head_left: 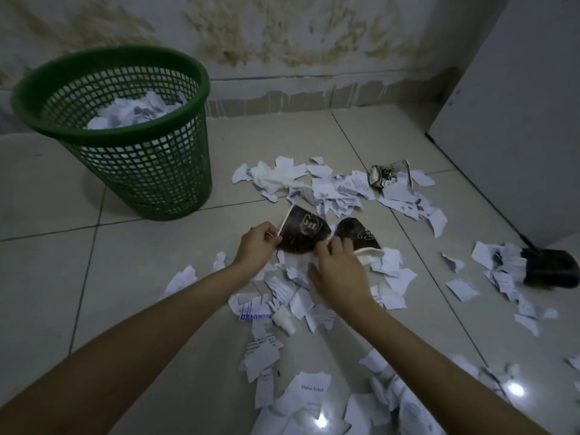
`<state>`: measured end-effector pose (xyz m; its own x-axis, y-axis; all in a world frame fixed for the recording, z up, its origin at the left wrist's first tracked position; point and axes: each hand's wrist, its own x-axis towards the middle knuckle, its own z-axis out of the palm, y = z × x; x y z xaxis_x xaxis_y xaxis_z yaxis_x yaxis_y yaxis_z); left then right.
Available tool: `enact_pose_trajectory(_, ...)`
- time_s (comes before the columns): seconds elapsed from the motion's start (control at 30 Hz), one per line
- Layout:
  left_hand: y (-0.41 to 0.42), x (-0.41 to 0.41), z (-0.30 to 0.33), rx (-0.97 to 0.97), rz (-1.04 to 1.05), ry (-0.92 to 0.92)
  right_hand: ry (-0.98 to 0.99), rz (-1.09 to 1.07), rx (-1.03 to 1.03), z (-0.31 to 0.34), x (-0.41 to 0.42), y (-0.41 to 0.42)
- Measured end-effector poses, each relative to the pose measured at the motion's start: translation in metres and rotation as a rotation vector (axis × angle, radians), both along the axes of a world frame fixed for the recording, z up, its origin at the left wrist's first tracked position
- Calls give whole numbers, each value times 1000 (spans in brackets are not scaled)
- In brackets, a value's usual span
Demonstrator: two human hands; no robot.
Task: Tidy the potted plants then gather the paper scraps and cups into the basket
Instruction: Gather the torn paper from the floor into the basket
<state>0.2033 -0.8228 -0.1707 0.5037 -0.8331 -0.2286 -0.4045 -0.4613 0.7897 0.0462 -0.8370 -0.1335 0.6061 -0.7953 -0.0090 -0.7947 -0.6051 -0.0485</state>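
On floor, one basket [175, 196], four cups [303, 235] — scraps [329, 189].

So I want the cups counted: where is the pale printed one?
The pale printed paper cup lies on its side, far right of the scrap pile, near the white door.

We see the left hand [258, 243] pinching the rim of a flattened dark paper cup [303, 235], held above the tiled floor [131, 277]. The right hand [340, 271] reaches beside it, fingers touching that cup's lower edge and partly covering a second dark cup [361, 235]. Torn paper scraps [329, 189] lie scattered around. A green mesh basket [138, 171], upper left, already holds paper. A third, crushed cup [390, 177] lies farther off among the scraps.
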Motion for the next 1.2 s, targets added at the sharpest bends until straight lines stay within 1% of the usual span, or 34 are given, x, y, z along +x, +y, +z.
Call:
enact_pose_trajectory(0.03,-4,0,2,-14,21,15,-79,57,-39,-1,0,3)
enact_pose_trajectory(0.1,-10,1,6,-29,25,2,-104,155,56,-5,3,9)
enact_pose_trajectory(0.13,-11,3,7,-33,29,-44,-77,188,139,-11,5,10)
enact_pose_trajectory(0.2,-6,8,7,-36,84,-213,13,178,255,-19,12,8)
enact_pose_trajectory(0.27,12,14,5,-31,159,-363,106,176,271,-26,19,10)
enact_pose_trajectory(0.3,24,19,1,-12,168,-398,146,178,270,-28,21,13)
enact_pose_trajectory(0.37,56,26,-12,88,92,-407,181,190,274,-33,18,19)
enact_pose_trajectory(0.43,89,28,-26,184,-90,-435,175,219,277,-35,9,27)
enact_pose_trajectory(0.5,115,24,-35,162,-200,-386,118,224,312,-37,-4,36)
enact_pose_trajectory(0.53,123,20,-36,153,-236,-358,51,210,310,-37,-10,41)
enact_pose_trajectory(0.6,130,13,-36,151,-306,-339,-112,167,237,-34,-18,50)
enact_pose_trajectory(0.63,130,10,-35,154,-334,-337,-146,147,209,-32,-18,53)
enact_pose_trajectory(0.7,128,4,-31,157,-375,-347,-87,118,237,-30,-12,60)
enact_pose_trajectory(0.77,125,-2,-27,138,-412,-340,31,107,326,-29,-2,66)
enact_pose_trajectory(0.8,124,-6,-25,120,-429,-320,56,101,361,-29,3,68)
enact_pose_trajectory(0.9,123,-12,-20,44,-429,-281,4,60,467,-26,8,69)
enact_pose_trajectory(0.97,123,-11,-17,-7,-401,-330,-33,16,563,-21,5,66)
enact_pose_trajectory(1.07,117,-3,-12,-53,-302,-487,-83,-69,655,-6,0,54)
enact_pose_trajectory(1.13,107,2,-9,-50,-243,-548,-182,-149,685,7,0,37)
enact_pose_trajectory(1.2,93,7,-9,10,-251,-562,-219,-190,643,18,4,15)
